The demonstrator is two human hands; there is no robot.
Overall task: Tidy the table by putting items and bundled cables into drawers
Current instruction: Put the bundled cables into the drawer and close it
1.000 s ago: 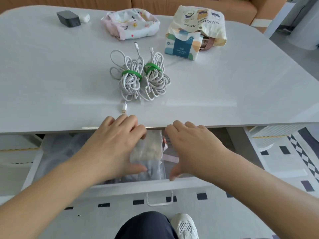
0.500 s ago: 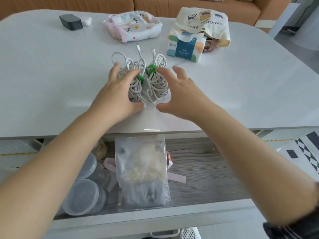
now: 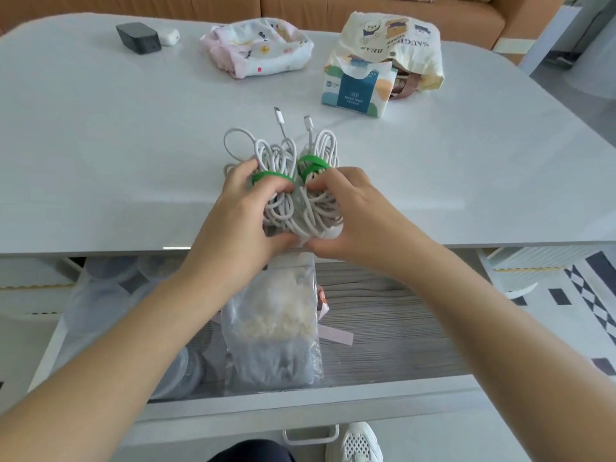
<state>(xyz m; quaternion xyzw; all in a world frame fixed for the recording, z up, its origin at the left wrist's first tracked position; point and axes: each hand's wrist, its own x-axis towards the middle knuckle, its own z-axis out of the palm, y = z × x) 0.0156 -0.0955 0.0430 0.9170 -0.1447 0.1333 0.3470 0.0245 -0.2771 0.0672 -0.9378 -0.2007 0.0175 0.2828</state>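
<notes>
You're in a living room at home: tan sofa (image 3: 366, 8) right behind the white table (image 3: 100, 145), patterned rug (image 3: 593, 295) underfoot, tissue pack (image 3: 355, 91) and cloth tote (image 3: 393, 31) out.

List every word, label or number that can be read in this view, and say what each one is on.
"BEAR": upside down on the cream tote bag; the word before it begins "SAUG", and its remaining letters are unclear.
Tissue pack: white print on its blue panel, too small to read.
Pink patterned pouch: small dark lettering, too blurred to read.
Nothing else shows readable text.
</notes>
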